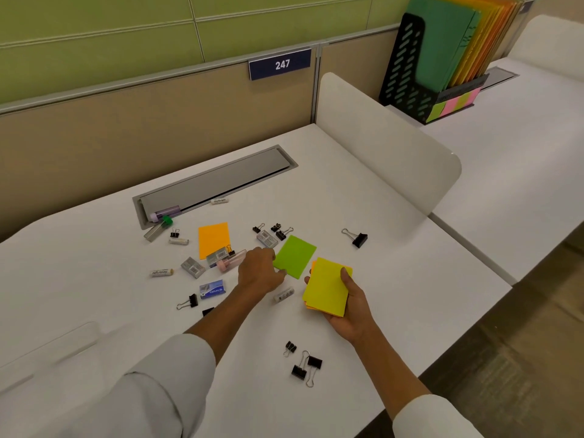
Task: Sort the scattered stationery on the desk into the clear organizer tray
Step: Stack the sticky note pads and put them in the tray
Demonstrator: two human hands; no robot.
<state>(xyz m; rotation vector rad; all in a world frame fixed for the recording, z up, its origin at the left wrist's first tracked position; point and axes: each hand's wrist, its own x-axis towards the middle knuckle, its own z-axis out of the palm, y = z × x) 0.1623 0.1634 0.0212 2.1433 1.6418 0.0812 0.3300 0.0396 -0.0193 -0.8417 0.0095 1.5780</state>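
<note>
My right hand [349, 308] holds a stack of sticky-note pads [325, 287], yellow on top with orange beneath, just above the desk. My left hand [259, 270] reaches across and pinches the near left edge of a green pad [295, 255] lying flat on the desk. An orange pad [213, 239] lies further left. Black binder clips are scattered around, one at the right [356, 238], a pair near the front edge [306, 367]. Staple boxes [192, 267], a blue box [212, 289] and small white erasers [161, 272] lie between. The clear organizer tray [47, 352] sits at the near left.
A grey cable flap [218, 181] is set into the desk at the back, with a purple-capped tube [166, 212] at its left end. A white divider [385, 140] bounds the right side. A black file holder [442, 55] with coloured folders stands on the neighbouring desk.
</note>
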